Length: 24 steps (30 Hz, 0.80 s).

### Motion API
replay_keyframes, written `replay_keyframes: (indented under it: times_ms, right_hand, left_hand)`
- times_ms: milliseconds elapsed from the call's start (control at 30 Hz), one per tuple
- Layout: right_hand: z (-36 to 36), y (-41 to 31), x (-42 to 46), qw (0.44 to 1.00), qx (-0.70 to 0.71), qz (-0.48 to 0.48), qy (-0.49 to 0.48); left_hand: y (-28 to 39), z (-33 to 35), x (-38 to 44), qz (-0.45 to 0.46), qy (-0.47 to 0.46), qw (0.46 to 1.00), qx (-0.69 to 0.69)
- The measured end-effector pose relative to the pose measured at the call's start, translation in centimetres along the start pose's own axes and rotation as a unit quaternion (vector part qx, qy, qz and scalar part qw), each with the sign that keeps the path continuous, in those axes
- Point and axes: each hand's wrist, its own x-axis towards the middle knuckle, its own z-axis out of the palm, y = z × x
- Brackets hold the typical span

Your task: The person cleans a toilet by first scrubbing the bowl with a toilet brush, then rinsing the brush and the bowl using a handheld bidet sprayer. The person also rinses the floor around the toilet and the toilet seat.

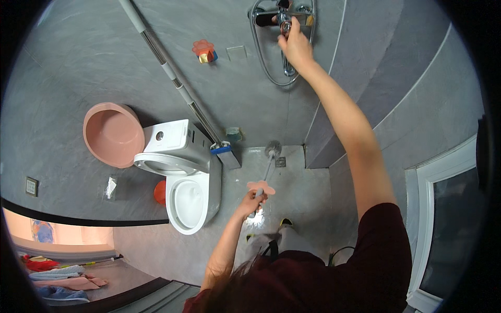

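Note:
In my left hand (pixel 250 204) is the grey handle of a toilet brush (pixel 267 169), held above the floor. A pink flower-shaped guard (pixel 265 186) sits on the brush just past my fingers. The round bristle head (pixel 273 148) hangs beside the floor drain (pixel 280 162); I cannot tell whether it touches the floor. High on the wall, my right hand (pixel 299 49) has its fingers around part of a chrome shower mixer (pixel 286 26) and hides some of it. A metal hose (pixel 259 54) loops below the mixer.
Left stands a white toilet (pixel 214 191) with its lid raised. A pink basin (pixel 113 135) leans by its tank. A long-handled mop (pixel 199 113) stands against the wall beside it. A red bin (pixel 159 193) is behind the bowl. Towels (pixel 66 282) hang lower left; a white-framed door (pixel 424 219) is right.

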Motion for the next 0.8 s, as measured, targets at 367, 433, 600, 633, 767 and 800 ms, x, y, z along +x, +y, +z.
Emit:
replay_keyframes:
  times_ms: [367, 433, 600, 633, 767, 800]
  right_hand:
    - [1.1, 1.2, 2.2, 0.997, -0.059, 0.028, -0.038]
    - [2.3, 0.8, 2.8, 0.991, -0.122, 0.042, -0.029]
    - [-0.6, 0.7, 3.7, 0.959, -0.269, -0.092, -0.025]
    - [-0.6, 0.9, 3.7, 0.956, -0.280, -0.090, -0.025]
    - [0.9, 0.7, 3.5, 0.959, -0.270, -0.073, -0.035]
    - [0.7, 0.7, 3.5, 0.959, -0.271, -0.072, -0.036]
  left_hand:
    - [8.1, -1.6, 5.2, -0.015, -0.057, 0.995, 0.076]
    - [8.4, -2.7, 5.7, -0.022, -0.058, 0.995, 0.080]
    - [10.4, -3.1, 8.0, -0.027, -0.077, 0.993, 0.088]
    - [10.5, -3.0, 8.7, -0.029, -0.081, 0.993, 0.085]
    - [10.9, -3.8, 10.4, -0.037, -0.048, 0.993, 0.103]
    - [11.1, -3.4, 10.8, -0.034, -0.044, 0.992, 0.112]
